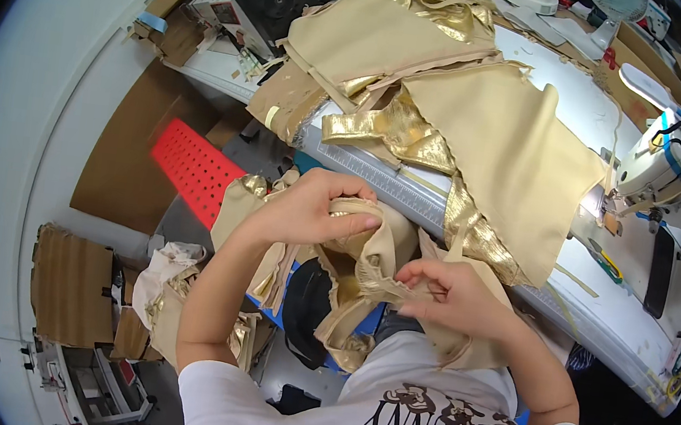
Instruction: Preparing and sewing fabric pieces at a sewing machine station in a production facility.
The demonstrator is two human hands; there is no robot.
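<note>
A beige garment piece with a shiny gold inner side hangs bunched over my lap, just off the table's front edge. My left hand pinches its folded, seamed upper edge between thumb and fingers. Lower and to the right, my right hand has its fingers closed on a gathered edge of the same garment piece. Parts of the fabric under both hands are hidden. Beyond them, a large beige panel edged with a crinkled gold strip drapes over the table edge.
A white sewing machine stands at the right, near thread snips and a black phone. More beige panels lie piled at the back. A ruler runs along the table edge. At the left are a red perforated panel and cardboard.
</note>
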